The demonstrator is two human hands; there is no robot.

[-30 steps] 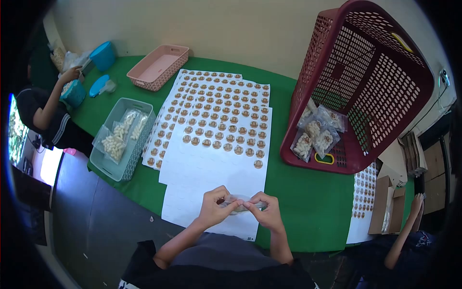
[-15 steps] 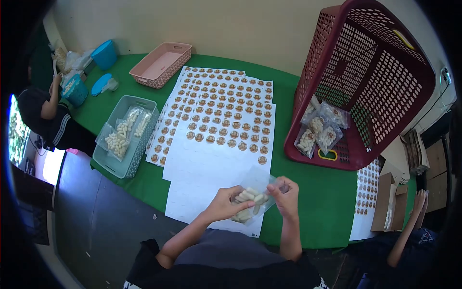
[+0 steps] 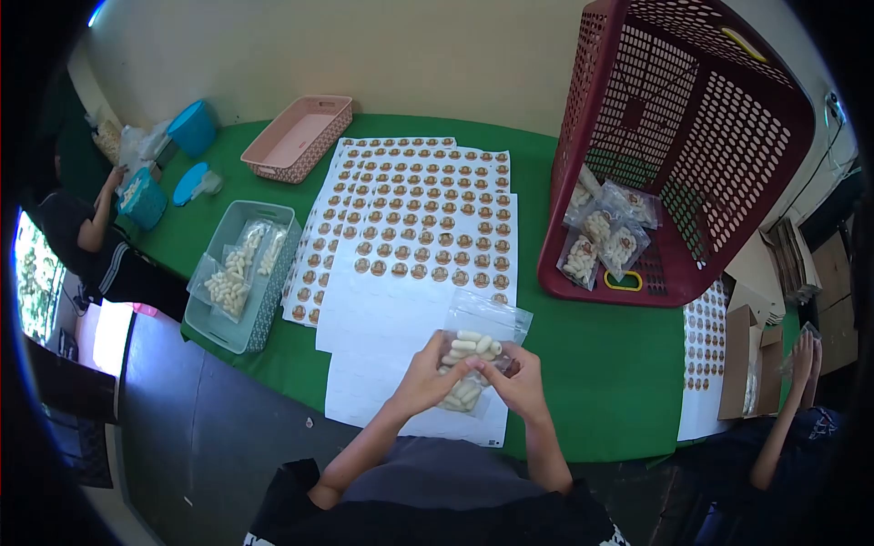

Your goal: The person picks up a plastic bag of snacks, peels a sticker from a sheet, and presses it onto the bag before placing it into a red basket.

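Note:
A clear zip bag (image 3: pixel 467 397) of pale, finger-shaped pieces is held between both hands in front of my body. My left hand (image 3: pixel 423 380) wraps its left side, thumb pressed on the front. On the other side my right hand (image 3: pixel 521 387) grips the bag, its thumb meeting the left one near the middle. A small brown patch like a label shows beside the right fingers. The bag's flat top part points away from me. Beneath it lie white sheets of round brown stickers (image 3: pixel 414 227); the nearest sheet area has its stickers gone.
A pale green basket (image 3: pixel 241 341) with filled bags stands left, a pink basket (image 3: pixel 296 173) behind. At right, a tipped maroon crate (image 3: pixel 669 282) holds several labelled bags. Blue tubs (image 3: pixel 143 202) and a person are far left; another person's hands (image 3: pixel 802 364) are beside a cardboard box (image 3: pixel 737 364).
Both hands have come together over the bag, the right moving down and left from its upper corner. The bag's top now points straight away from me. The view has shifted slightly.

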